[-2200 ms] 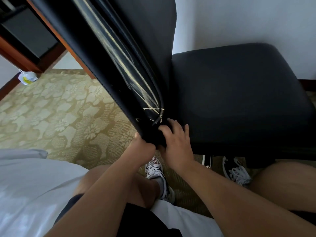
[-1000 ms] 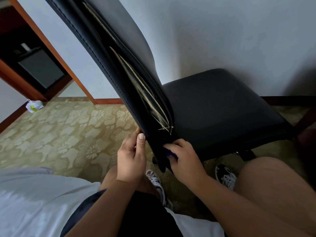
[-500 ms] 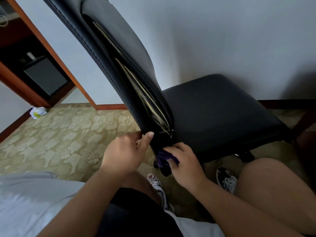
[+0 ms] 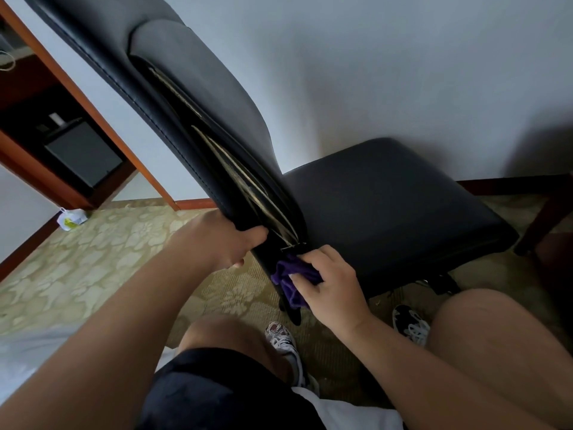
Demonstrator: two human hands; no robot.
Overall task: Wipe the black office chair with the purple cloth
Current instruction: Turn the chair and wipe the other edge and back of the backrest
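The black office chair [image 4: 387,206] stands before me, its backrest rising to the upper left with scuffed pale streaks along its side edge. My left hand [image 4: 223,240] grips the lower rear edge of the backrest. My right hand [image 4: 331,287] holds the bunched purple cloth [image 4: 288,280] pressed against the bottom of the backrest, just below the streaks. Part of the cloth is hidden under my fingers.
A patterned green carpet [image 4: 93,268] covers the floor. A wooden door frame [image 4: 102,119] and a dark cabinet [image 4: 80,156] lie at the left, with a small white bag [image 4: 72,218] on the floor. My knees and shoes [image 4: 285,346] are below the chair. A wall stands behind.
My left hand shifted from beside the backrest edge to gripping it. The purple cloth has come further into view under my right hand. The view tilted up.
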